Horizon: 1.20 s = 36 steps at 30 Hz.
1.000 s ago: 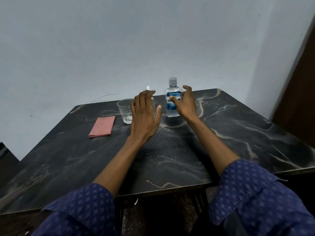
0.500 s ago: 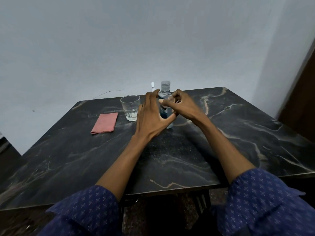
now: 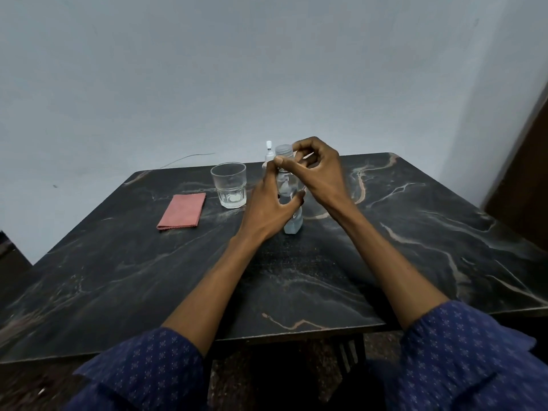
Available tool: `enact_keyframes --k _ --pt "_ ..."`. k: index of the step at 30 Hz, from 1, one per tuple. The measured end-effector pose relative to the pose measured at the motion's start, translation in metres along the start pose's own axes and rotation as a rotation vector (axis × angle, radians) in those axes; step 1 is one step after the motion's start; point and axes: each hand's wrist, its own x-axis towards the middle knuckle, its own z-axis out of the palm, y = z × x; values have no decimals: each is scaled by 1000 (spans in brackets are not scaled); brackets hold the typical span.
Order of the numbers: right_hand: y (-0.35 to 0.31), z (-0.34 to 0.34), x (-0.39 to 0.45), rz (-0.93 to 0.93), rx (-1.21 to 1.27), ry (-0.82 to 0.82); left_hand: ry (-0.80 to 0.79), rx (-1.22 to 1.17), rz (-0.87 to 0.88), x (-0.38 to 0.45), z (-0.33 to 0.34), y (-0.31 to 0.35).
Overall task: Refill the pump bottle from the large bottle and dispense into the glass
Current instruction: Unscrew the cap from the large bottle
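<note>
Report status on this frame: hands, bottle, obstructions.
Left hand grips large bottle body, upright on table. Right hand curled at its cap, cap on. Pump bottle behind; glass left. Nothing in the way.

Two bottles: a large bottle inside the left hand's grip, and a small pump bottle just behind it. One glass left of that grip, one folded pink cloth further left. Two hands; the right hand is at the cap. One bench.
</note>
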Motion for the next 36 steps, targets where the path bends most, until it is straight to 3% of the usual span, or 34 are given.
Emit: enact_keyframes --k 9,17,27,36 --pt "-6 10 -2 -70 -39 -28 -22 -151 -88 -2 -1 4" --pt "-9 -1 -2 77 190 -340 -36 -249 -49 -10 -7 4" --pt "-15 4 -4 28 267 -78 49 -137 -82 -10 0 13" --pt "-11 -5 1 -30 237 -146 22 -149 -86 -3 3 -1"
